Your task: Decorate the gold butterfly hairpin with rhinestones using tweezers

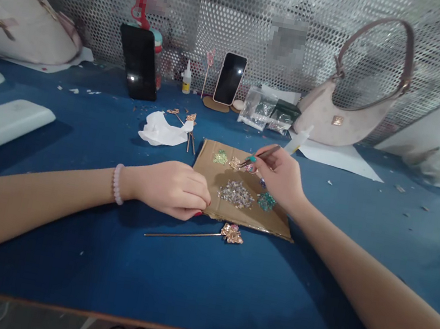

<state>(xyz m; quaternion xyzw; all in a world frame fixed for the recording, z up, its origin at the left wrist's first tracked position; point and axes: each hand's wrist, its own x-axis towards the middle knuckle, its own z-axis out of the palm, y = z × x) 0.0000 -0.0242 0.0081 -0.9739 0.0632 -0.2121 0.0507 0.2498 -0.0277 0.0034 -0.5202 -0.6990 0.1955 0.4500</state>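
My right hand (283, 177) pinches metal tweezers (268, 153) over a brown piece of cardboard (222, 174). The tips are down at a small pile of pale gold beads (235, 163); whether a bead is between them is too small to tell. Nearby on the cardboard lie a light green pile (220, 156), a larger greyish-lilac pile (237, 194) and a teal pile (267, 201). My left hand (173, 189), fingers curled, grips the cardboard's near left corner. A hairpin (232, 233) with a gold flower head and long stem lies just in front of the cardboard.
White crumpled paper (164, 129) and more hairpins (191, 135) lie behind my left hand. Glue bottles (187, 79), a phone (230, 79), a black tablet-like device (140, 62), plastic bags (258, 107) and a handbag (350, 116) line the back. A white case (0, 128) sits left.
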